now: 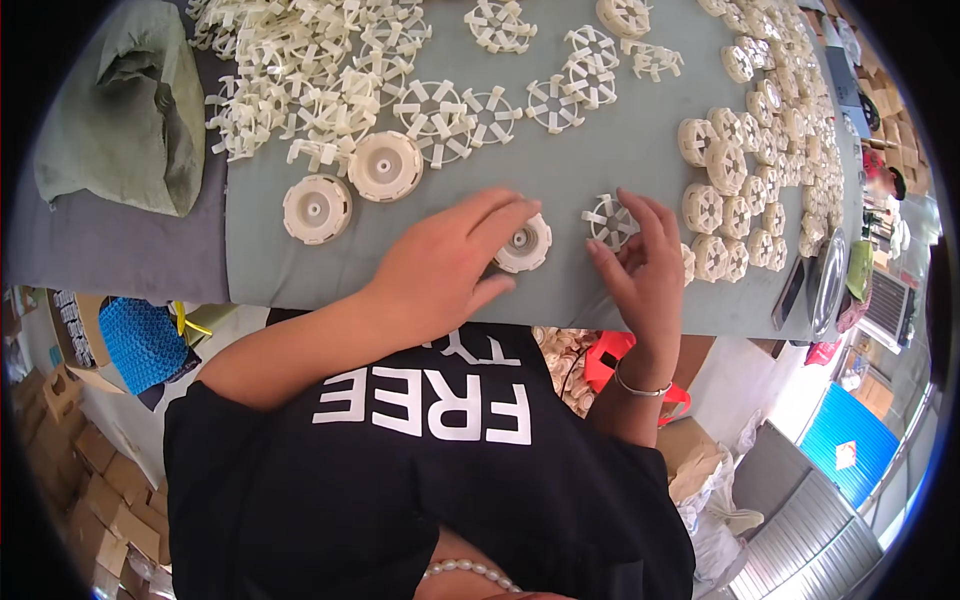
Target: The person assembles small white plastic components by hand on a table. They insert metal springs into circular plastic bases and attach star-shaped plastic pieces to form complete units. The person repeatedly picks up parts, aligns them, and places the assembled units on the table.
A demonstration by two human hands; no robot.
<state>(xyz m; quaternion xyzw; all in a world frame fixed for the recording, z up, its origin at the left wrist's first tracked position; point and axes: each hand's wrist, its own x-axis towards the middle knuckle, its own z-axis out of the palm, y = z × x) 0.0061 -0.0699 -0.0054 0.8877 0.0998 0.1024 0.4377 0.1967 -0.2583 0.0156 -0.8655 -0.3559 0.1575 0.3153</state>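
Observation:
My left hand (446, 258) curves around the left side of a round off-white plastic housing (536, 248) lying on the table, its fingers at the far edge and thumb at the near edge. Recessed in that housing is a hollow with a small centre hole. To the right, my right hand (646, 262) pinches an off-white spoked plastic ring (606, 224) between thumb and fingers. Two similar round housings, one nearer (317, 210) and one farther (386, 166), lie to the left with their hollows up.
A heap of spoked rings (310, 70) covers the far left of the grey-green table (420, 290), with several loose ones across the back. Rows of assembled round pieces (724, 165) fill the right side. A green cloth (125, 120) lies far left. Below the edge is a red-edged container (610, 355).

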